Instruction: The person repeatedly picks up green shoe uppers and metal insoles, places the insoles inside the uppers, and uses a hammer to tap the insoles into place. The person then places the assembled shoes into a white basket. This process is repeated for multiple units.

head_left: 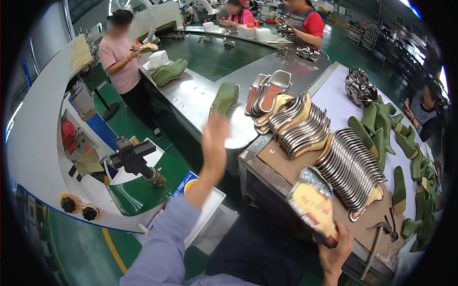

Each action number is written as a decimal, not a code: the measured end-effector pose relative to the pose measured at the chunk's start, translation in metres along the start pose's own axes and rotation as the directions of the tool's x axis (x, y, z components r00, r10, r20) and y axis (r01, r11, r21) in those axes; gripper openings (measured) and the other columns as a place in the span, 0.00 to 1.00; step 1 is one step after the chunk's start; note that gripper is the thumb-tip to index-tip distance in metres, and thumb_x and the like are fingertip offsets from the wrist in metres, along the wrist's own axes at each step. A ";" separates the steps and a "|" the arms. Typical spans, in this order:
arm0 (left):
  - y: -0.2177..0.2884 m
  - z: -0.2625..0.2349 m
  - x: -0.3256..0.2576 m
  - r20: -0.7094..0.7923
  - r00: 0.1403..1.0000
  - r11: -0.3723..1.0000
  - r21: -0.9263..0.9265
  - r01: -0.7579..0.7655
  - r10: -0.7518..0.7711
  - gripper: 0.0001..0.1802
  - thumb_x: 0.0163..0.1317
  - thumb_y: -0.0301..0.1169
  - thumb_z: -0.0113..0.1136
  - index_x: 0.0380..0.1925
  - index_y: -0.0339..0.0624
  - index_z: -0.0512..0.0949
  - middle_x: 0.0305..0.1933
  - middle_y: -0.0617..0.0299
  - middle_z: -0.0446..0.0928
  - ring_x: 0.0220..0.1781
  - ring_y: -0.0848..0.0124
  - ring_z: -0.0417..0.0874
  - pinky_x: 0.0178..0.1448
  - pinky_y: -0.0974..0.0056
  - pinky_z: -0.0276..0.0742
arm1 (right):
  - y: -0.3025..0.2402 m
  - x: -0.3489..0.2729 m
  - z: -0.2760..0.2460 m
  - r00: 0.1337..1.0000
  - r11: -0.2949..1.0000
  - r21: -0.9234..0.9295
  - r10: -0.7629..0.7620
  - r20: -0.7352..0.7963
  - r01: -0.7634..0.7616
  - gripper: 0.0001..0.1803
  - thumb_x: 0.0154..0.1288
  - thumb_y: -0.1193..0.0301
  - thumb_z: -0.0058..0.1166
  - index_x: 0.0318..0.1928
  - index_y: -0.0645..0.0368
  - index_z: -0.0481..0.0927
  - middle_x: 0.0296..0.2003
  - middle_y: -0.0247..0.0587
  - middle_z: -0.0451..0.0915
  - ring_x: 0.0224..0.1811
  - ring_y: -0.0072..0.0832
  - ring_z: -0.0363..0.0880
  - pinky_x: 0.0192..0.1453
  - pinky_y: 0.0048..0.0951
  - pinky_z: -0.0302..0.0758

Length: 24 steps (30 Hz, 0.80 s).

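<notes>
My right hand (337,250) grips the lower end of a blocky piece (312,209) with a yellowish face, reddish marks and shiny dark sides. Its exact kind is unclear. A crumpled silvery part (315,178) shows at its upper end. My left hand (215,145) is stretched forward over the metal table's near edge, at the lower end of a green shoe last (224,97). Motion smears its fingers, so I cannot tell whether it touches the last. Beside the right hand, rows of silver-edged soles (350,167) stand packed on a brown board (276,164).
Another row of soles (303,124) and several orange-faced pieces (269,93) lie farther back. Green lasts (381,124) and a hammer (374,248) lie at right. A black clamp-like machine part (136,159) stands left. Co-workers (125,62) work around the metal table (195,97).
</notes>
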<state>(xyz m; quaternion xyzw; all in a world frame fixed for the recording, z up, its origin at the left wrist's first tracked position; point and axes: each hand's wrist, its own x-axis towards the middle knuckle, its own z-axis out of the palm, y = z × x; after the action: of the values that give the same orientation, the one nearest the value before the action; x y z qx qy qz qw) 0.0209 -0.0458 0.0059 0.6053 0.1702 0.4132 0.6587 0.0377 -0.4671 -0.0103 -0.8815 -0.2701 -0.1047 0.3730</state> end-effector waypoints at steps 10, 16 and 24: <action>0.027 0.055 -0.146 0.569 0.785 0.755 -0.397 0.522 -0.244 0.34 0.58 0.27 0.71 0.65 0.32 0.71 0.60 0.55 0.78 0.62 0.69 0.77 0.67 0.63 0.72 | -0.085 0.060 0.057 0.957 0.910 0.298 -0.278 -0.080 0.289 0.44 0.68 0.40 0.56 0.66 0.69 0.69 0.59 0.61 0.73 0.62 0.50 0.72 0.67 0.47 0.69; 0.025 0.022 -0.046 0.291 0.939 0.978 0.153 0.144 -0.184 0.34 0.57 0.28 0.69 0.64 0.31 0.71 0.56 0.53 0.81 0.56 0.66 0.82 0.62 0.60 0.77 | -0.029 0.039 0.053 0.994 0.986 0.126 -0.107 -0.015 0.108 0.33 0.74 0.49 0.51 0.63 0.67 0.73 0.62 0.60 0.70 0.64 0.56 0.69 0.70 0.50 0.63; -0.024 -0.016 0.025 0.035 0.998 0.269 0.962 -0.047 0.050 0.34 0.49 0.47 0.72 0.51 0.34 0.82 0.66 0.45 0.72 0.70 0.45 0.69 0.72 0.42 0.64 | 0.004 0.044 0.096 0.973 0.955 -0.184 -0.231 0.023 0.232 0.24 0.61 0.66 0.66 0.55 0.62 0.78 0.57 0.52 0.73 0.64 0.52 0.67 0.67 0.52 0.64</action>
<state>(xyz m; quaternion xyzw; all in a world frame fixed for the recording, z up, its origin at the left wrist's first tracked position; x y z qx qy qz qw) 0.0324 -0.0148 -0.0136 0.8847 0.3674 0.2470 0.1464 0.0749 -0.3837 -0.0626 -0.8747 -0.3607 -0.1717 0.2743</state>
